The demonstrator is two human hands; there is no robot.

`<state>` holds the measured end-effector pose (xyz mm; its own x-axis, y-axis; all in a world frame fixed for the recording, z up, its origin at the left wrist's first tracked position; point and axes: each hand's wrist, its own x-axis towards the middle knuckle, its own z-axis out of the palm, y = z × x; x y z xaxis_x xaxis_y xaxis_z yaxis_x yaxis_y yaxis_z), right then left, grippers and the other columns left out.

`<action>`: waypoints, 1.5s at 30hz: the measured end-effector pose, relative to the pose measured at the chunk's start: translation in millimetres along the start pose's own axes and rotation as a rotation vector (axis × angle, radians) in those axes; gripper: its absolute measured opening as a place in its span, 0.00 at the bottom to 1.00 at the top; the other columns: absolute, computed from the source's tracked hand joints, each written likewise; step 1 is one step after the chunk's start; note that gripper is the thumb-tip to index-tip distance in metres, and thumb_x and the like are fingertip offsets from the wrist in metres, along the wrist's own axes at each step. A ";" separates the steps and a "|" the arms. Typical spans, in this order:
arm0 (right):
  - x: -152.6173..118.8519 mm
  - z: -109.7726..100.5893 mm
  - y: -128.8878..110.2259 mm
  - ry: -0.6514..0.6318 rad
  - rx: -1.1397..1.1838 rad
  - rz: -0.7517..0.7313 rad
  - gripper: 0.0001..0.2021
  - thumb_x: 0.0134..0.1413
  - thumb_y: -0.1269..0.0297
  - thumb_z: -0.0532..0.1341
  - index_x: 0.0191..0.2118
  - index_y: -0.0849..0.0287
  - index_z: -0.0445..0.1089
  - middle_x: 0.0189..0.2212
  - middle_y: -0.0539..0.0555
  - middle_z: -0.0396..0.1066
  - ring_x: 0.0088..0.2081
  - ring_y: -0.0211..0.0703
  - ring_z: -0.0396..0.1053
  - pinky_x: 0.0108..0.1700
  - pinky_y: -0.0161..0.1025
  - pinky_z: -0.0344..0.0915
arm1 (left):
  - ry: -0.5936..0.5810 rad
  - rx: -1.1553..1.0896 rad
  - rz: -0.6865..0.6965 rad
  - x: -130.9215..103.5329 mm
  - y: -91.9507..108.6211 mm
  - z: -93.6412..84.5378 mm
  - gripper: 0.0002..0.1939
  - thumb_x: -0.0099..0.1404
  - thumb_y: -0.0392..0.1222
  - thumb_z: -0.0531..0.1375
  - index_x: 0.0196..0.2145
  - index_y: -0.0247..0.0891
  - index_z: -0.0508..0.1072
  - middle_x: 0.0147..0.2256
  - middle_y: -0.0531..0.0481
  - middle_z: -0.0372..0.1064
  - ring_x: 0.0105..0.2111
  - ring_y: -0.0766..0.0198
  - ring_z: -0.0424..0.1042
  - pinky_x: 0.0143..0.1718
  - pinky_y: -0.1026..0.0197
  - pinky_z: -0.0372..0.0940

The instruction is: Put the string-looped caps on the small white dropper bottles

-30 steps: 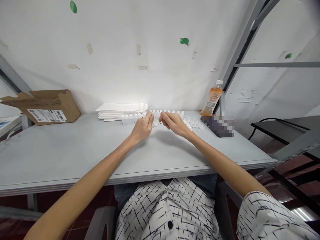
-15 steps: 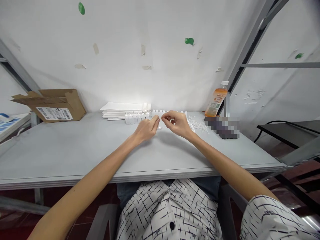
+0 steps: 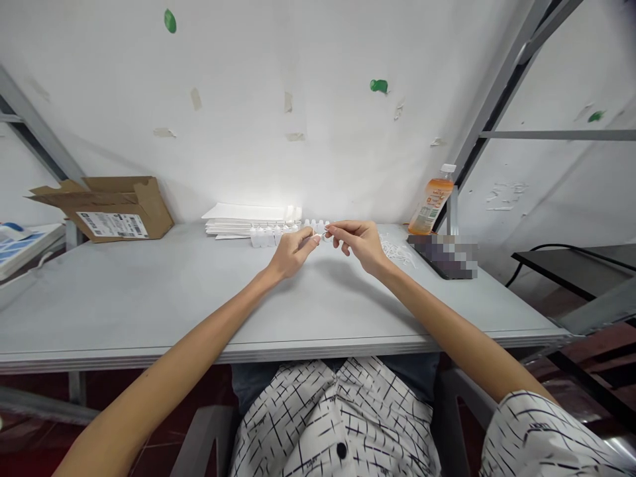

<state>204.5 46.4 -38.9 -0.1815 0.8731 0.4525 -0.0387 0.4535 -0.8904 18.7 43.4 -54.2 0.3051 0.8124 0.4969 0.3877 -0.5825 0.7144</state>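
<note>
My left hand [image 3: 293, 253] is closed, thumb against bent fingers, around a small white plastic piece [image 3: 318, 232] that mostly hides behind the fingertips. Close by on its right, my right hand [image 3: 362, 245] pinches a thin dark pin-like piece [image 3: 325, 233] between thumb and forefinger. The pin's tip points at the white piece; whether they touch I cannot tell. Just behind my left hand stands a row of small white plastic bottles [image 3: 265, 236] with thin tips on top. More white pieces [image 3: 313, 225] line up behind my fingers. Beyond my right wrist lies a pile of small white slender parts [image 3: 397, 250].
White folded sheets [image 3: 248, 215] are stacked against the wall. An opened cardboard box [image 3: 119, 212] sits at the left of the grey table [image 3: 149, 298]. An orange drink bottle [image 3: 432, 202] stands at the back right, beside a dark, blurred-out flat object [image 3: 444, 257].
My hands have turned slightly, and the thin dark piece now shows between my right fingertips, beside the white piece in my left. The whole view has shifted a little.
</note>
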 end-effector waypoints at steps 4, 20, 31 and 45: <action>0.3 -0.3 2.0 -0.037 0.031 -0.004 0.14 0.45 0.54 0.70 0.32 0.61 0.79 0.31 0.57 0.76 0.28 0.39 0.68 0.20 0.33 0.59 | 0.007 -0.004 0.008 -0.3 -0.5 0.7 0.16 0.68 0.52 0.51 0.27 0.39 0.63 0.21 0.57 0.53 0.21 0.68 0.53 0.24 0.63 0.51; -1.2 0.9 0.2 -0.052 0.058 0.014 0.14 0.45 0.53 0.70 0.31 0.60 0.80 0.30 0.56 0.76 0.29 0.40 0.70 0.21 0.33 0.63 | 0.006 -0.049 0.060 0.9 -2.5 1.5 0.16 0.69 0.52 0.51 0.28 0.39 0.63 0.20 0.57 0.53 0.20 0.69 0.53 0.23 0.63 0.51; -0.1 1.9 3.2 -0.037 0.053 0.004 0.15 0.45 0.52 0.70 0.31 0.60 0.79 0.30 0.56 0.75 0.28 0.40 0.70 0.21 0.33 0.63 | 0.008 -0.020 0.037 -0.3 -0.4 2.3 0.16 0.68 0.51 0.51 0.27 0.39 0.62 0.19 0.58 0.53 0.19 0.69 0.53 0.23 0.63 0.51; 0.7 -0.1 -1.1 -0.004 0.081 -0.020 0.14 0.46 0.54 0.71 0.32 0.60 0.80 0.29 0.56 0.76 0.28 0.40 0.70 0.21 0.34 0.62 | 0.007 -0.089 0.026 -0.7 -0.3 2.6 0.16 0.69 0.51 0.51 0.28 0.39 0.62 0.20 0.58 0.54 0.19 0.69 0.54 0.22 0.63 0.52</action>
<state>204.5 46.5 -37.7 -0.1836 0.8631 0.4704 -0.1218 0.4549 -0.8822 20.6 43.0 -56.0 0.3076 0.7976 0.5189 0.3006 -0.5989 0.7423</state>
